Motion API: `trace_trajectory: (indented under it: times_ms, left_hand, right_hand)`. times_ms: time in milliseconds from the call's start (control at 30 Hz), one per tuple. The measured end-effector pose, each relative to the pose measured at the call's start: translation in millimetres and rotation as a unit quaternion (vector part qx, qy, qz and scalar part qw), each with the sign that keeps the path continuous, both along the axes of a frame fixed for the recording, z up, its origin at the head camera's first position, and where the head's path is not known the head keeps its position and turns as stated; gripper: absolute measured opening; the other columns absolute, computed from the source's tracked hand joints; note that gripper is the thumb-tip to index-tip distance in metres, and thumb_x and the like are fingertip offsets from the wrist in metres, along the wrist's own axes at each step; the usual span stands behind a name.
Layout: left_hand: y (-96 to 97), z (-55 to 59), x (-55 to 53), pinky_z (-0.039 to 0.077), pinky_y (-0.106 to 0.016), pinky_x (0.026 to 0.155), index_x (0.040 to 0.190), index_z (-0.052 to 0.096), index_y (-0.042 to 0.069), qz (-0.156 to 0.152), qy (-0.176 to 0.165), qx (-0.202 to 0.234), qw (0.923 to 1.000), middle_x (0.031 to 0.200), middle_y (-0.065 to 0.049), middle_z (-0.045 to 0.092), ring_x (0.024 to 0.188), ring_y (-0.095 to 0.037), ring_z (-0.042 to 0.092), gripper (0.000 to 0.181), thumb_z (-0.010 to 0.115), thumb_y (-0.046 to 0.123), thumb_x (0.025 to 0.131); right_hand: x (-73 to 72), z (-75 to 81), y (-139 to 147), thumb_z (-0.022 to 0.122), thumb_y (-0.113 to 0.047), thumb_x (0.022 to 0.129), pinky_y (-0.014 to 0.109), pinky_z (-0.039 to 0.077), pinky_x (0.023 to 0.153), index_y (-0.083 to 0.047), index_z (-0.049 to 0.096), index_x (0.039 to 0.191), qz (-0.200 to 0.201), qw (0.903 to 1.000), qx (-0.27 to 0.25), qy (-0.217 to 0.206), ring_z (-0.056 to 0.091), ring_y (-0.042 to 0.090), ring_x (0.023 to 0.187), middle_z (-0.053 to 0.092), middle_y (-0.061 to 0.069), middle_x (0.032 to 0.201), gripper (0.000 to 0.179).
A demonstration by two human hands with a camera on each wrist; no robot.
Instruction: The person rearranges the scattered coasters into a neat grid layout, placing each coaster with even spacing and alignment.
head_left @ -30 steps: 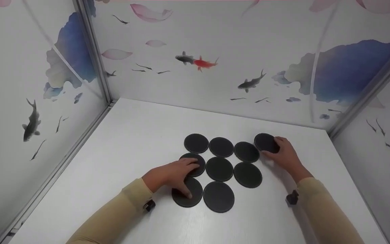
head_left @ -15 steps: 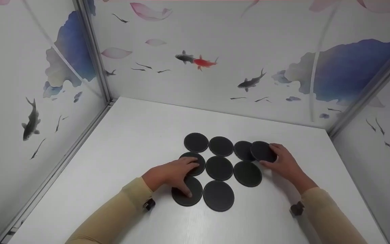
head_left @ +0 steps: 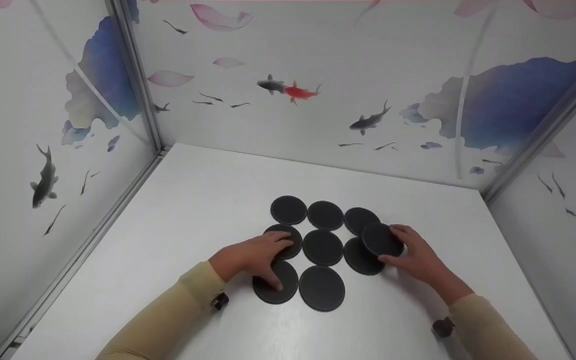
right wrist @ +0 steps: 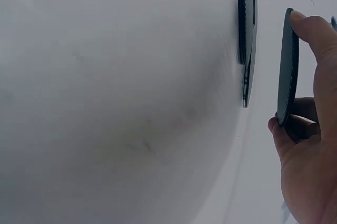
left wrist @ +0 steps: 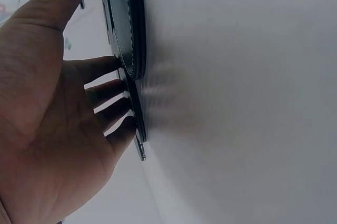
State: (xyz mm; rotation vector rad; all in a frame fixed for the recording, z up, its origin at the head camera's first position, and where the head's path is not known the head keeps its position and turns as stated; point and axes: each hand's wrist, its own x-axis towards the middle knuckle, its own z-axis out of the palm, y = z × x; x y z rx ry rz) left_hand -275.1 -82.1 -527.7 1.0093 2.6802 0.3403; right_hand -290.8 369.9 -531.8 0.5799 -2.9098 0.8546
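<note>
Several round black coasters with stitched edges lie flat in rows on the white table. My right hand grips one coaster by its edge between thumb and fingers. In the right wrist view this held coaster is raised off the table. From above it overlaps the right coaster of the middle row and the edge of the back right coaster. My left hand is spread, its fingertips resting on the middle-row left coaster and its thumb on the front left coaster.
Beside the front left coaster lies another front coaster. White panels printed with fish and petals enclose the table at the back and both sides. Metal posts stand at the corners.
My right hand has carried its coaster toward me and slightly left, from beside the back row to over the middle row's right coaster. The left hand stays put.
</note>
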Motion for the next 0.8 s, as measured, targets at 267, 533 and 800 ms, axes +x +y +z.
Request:
trace_trajectory:
  times_ms: [267, 533, 800]
  left_hand:
    - [0.3, 1.9, 1.0, 0.029, -0.041, 0.119, 0.159, 0.031, 0.017, 0.001, -0.003, 0.001, 1.0, 0.167, -0.003, 0.019, 0.153, -0.023, 0.018, 0.116, 0.081, 0.07, 0.069]
    - [0.9, -2.0, 0.2, 0.031, -0.041, 0.118, 0.159, 0.032, 0.018, 0.003, -0.006, -0.003, 1.0, 0.167, -0.002, 0.019, 0.153, -0.023, 0.019, 0.115, 0.082, 0.069, 0.069]
    - [0.6, -2.3, -1.0, 0.031, -0.042, 0.118, 0.159, 0.031, 0.019, 0.004, -0.005, -0.005, 1.0, 0.167, -0.001, 0.019, 0.153, -0.024, 0.02, 0.115, 0.081, 0.07, 0.069]
  right_hand:
    - [19.6, -2.8, -6, 0.077, -0.065, 0.077, 0.056, 0.038, 0.111, -0.006, 0.048, 0.149, 0.017, 0.9998, 0.005, 0.005, 0.041, 0.032, 0.141, 0.045, 0.008, 0.151, 0.098]
    - [43.8, -4.0, -15, 0.079, -0.064, 0.076, 0.056, 0.038, 0.111, -0.008, 0.048, 0.15, 0.028, 0.9996, 0.001, -0.011, 0.041, 0.031, 0.142, 0.045, 0.005, 0.152, 0.097]
    - [58.5, -5.8, -20, 0.079, -0.065, 0.075, 0.052, 0.038, 0.112, -0.008, 0.049, 0.15, 0.045, 0.9987, 0.015, -0.02, 0.041, 0.03, 0.143, 0.044, 0.005, 0.153, 0.099]
